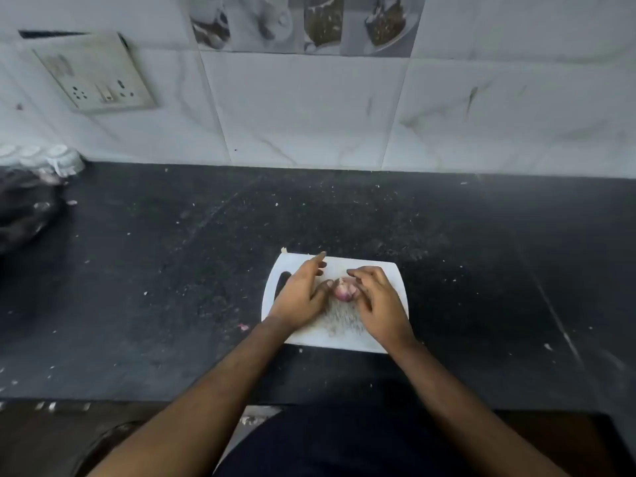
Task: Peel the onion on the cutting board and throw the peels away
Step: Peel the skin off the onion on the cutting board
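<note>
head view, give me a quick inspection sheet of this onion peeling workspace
surface: dark counter, speckled with pale crumbs
job's things: small purple onion on white cutting board, partly peeled
clutter: pink peel scrap on counter left of board; dark bag at far left
hands: left hand beside onion, thumb touching it, fingers straight; right hand curled around onion
cables: nothing seen
surroundings: marble-look tiled wall, switch and socket plate

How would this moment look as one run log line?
stage: peeling | small purple onion on white plastic cutting board | left hand thumb touching onion | right hand fingers curled over onion | black bag far left
</note>
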Motion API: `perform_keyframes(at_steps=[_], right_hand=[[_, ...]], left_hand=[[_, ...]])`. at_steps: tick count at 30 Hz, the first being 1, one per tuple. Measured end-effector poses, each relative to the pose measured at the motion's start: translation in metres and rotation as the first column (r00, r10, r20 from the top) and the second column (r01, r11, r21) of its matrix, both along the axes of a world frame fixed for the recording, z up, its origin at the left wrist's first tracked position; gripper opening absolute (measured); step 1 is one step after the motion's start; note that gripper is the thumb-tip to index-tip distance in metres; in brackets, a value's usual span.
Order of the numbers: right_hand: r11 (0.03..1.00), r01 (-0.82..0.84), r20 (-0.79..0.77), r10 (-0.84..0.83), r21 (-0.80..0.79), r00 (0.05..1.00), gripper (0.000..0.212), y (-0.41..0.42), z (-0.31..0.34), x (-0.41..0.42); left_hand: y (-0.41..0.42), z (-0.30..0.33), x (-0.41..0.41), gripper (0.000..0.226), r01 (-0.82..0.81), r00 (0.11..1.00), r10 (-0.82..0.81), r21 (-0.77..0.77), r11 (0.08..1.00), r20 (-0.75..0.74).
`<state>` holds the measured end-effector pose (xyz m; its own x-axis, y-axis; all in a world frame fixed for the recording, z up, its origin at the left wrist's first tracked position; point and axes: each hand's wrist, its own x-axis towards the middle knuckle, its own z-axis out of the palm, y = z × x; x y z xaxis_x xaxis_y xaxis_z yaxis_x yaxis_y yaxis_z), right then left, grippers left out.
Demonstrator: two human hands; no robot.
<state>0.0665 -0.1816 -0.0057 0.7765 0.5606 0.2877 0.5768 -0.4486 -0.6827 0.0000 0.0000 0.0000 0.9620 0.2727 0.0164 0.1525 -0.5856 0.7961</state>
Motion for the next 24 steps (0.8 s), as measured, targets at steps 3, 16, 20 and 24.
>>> perform_keyframes(at_steps=[3, 16, 20, 24], right_hand=[[1.0, 0.01, -0.053, -0.01, -0.003, 0.999, 0.031, 0.008, -0.007, 0.0], [0.957, 0.242, -0.215, -0.205, 0.159, 0.955, 0.016, 0.005, -0.025, 0.001], [0.963, 0.208, -0.198, -0.173, 0.172, 0.965, 0.011, 0.003, -0.029, 0.004], [0.97, 0.185, -0.132, -0.165, 0.156, 0.977, 0.014, 0.004, -0.033, 0.005]], left_hand=[[-0.006, -0.001, 0.009, 0.065, 0.079, 0.996, -0.08, -0.048, 0.996, -0.025], [-0.02, -0.037, 0.014, 0.042, 0.022, 0.995, -0.027, 0.057, 0.998, 0.091], [-0.022, -0.043, 0.016, 0.039, 0.036, 0.994, -0.047, 0.107, 0.994, 0.099], [-0.023, -0.044, 0.016, 0.04, 0.051, 0.994, -0.066, 0.153, 0.987, 0.093]])
